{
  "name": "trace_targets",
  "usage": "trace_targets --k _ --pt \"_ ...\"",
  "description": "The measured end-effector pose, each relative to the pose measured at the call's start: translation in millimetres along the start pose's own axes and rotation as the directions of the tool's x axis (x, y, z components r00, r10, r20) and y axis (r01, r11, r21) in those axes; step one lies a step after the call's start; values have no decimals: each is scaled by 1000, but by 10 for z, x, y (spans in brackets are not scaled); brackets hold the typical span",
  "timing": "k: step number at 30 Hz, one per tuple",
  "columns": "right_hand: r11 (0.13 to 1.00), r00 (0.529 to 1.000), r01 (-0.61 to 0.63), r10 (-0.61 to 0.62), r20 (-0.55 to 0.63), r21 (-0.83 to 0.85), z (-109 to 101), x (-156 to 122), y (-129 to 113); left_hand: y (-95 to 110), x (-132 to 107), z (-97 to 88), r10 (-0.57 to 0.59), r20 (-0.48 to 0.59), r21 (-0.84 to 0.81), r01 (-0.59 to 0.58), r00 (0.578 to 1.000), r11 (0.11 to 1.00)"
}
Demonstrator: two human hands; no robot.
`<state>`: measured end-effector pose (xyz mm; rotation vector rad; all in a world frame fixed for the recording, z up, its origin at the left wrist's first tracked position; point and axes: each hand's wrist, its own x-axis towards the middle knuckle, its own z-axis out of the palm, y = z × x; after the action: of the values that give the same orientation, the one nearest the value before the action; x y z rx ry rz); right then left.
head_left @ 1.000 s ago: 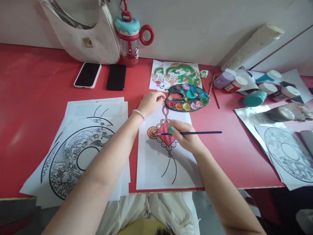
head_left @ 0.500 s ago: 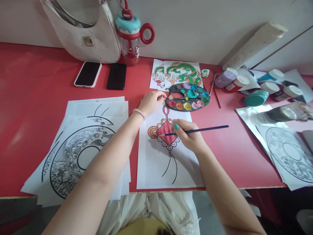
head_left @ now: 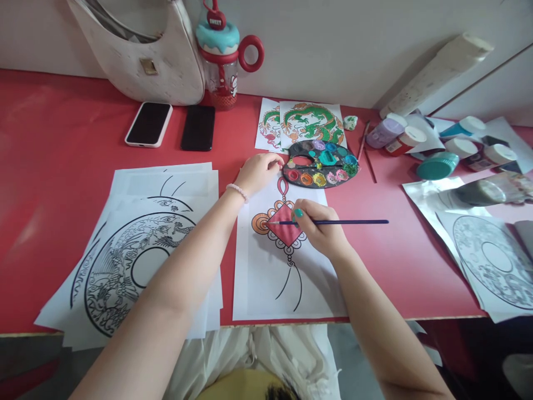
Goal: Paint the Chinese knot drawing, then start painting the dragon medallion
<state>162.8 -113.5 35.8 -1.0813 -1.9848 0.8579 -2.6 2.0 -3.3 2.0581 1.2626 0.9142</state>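
Observation:
My right hand (head_left: pixel 320 225) grips a thin blue paintbrush (head_left: pixel 353 222), its tip over the left corner of a red-painted diamond on a knot drawing. The drawing sheet (head_left: pixel 262 289) lies in front of me; the knot's left round loop is orange and its lower loops are uncoloured. My left hand (head_left: pixel 260 172) rests at the sheet's top, fingers curled together against the left edge of a black paint palette (head_left: pixel 353 178). Whether those fingers pinch anything is hidden. The palette's wells hold several paint colours, and a dark brush lies across it.
Line-art sheets (head_left: pixel 100 194) lie left, under my left forearm. Two phones (head_left: pixel 149 125), a cup (head_left: pixel 219 61) and a white handbag (head_left: pixel 125 66) sit behind. Dragon pictures (head_left: pixel 312 125) lie beyond the palette. Paint jars (head_left: pixel 437 165) and another sheet (head_left: pixel 495 261) are at right.
The paintbrush has tilted so that its shaft lies nearly level, and its tip has shifted slightly up and left near the diamond's corner. My left hand stays put.

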Motion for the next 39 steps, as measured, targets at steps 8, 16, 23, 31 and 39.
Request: trace_targets --k 8,16,23,31,39 --pt "998 998 42 -40 -50 41 7 -4 -24 20 -5 -6 -2 -3 -2 2 1000 1000" --pt "999 992 29 -32 -122 -26 -10 -11 -9 20 -1 -3 -12 -8 -13 12 1000 1000" --pt "981 804 -139 34 -593 -132 -347 46 297 -21 6 19 -16 3 -8 16 1000 1000" --pt "892 889 -215 10 -458 -397 -424 76 411 11 4 4 -14 0 -3 14 1000 1000" --pt "836 901 -190 -59 -430 -514 -385 131 433 -10 6 9 0 -3 17 0 1000 1000"
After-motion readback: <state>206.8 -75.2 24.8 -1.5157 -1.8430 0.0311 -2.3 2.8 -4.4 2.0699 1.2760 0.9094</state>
